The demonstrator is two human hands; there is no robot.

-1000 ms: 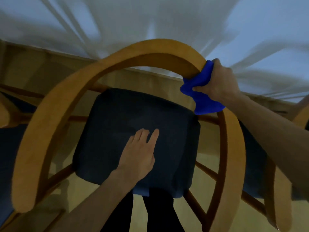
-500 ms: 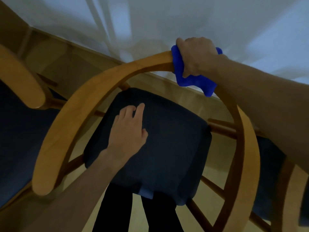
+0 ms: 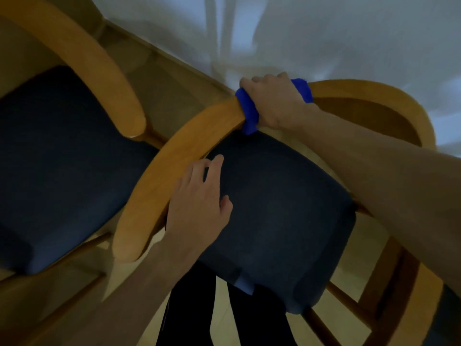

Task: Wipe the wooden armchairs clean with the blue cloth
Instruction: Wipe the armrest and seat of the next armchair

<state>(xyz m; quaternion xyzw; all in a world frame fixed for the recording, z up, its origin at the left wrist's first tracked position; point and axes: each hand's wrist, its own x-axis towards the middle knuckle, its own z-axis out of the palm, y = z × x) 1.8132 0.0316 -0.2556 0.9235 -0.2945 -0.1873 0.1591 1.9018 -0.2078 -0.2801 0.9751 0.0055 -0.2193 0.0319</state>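
A wooden armchair [image 3: 174,156] with a curved back rail and a dark blue seat cushion [image 3: 282,208] fills the middle of the view. My right hand [image 3: 274,103] grips the blue cloth [image 3: 248,118], wrapped around the top of the curved rail. The cloth shows on both sides of the hand. My left hand [image 3: 199,203] rests flat on the cushion, fingers straight, beside the rail's left arm. A second wooden armchair [image 3: 82,56] with the same dark cushion stands to the left.
A white curtain [image 3: 299,33] hangs behind the chairs, above a wooden skirting. The person's dark trouser legs [image 3: 189,308] stand at the seat's front edge. Part of a third chair shows at the bottom right.
My right hand has slid the cloth leftward along the curved rail, from its right side over the top to the left part. The left hand has shifted left on the cushion.
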